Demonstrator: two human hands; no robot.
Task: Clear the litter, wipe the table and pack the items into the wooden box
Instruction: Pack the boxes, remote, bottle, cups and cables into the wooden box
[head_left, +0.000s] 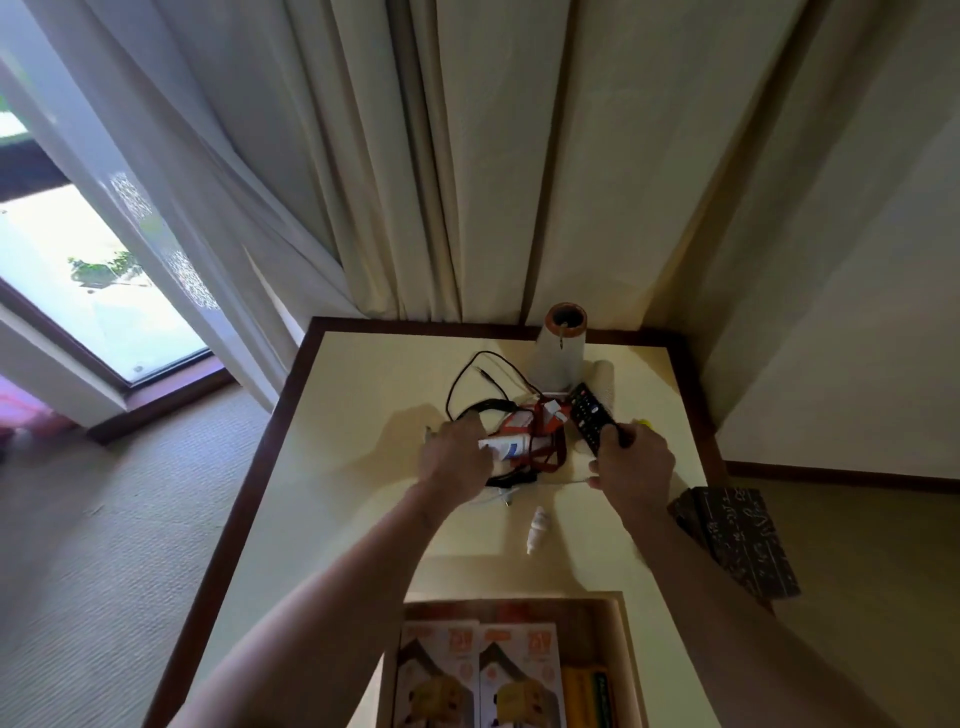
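Note:
A pile of items lies mid-table on the cream table (363, 395): a black cable (457, 384), a red lanyard (545, 441), small orange boxes (519, 421) and a white tube (506, 447). My left hand (454, 457) rests on the left end of the white tube, fingers curled around it. My right hand (631, 462) grips the near end of a black remote control (589, 418). A small white bottle (537, 527) lies on its side nearer to me. The wooden box (626, 654) sits at the table's near edge and holds two printed cartons and a yellow item.
A cone-shaped lamp (558, 353) stands at the back of the table against the curtains. A dark patterned box (737, 540) sits on the floor right of the table. Carpet and a glass door lie to the left.

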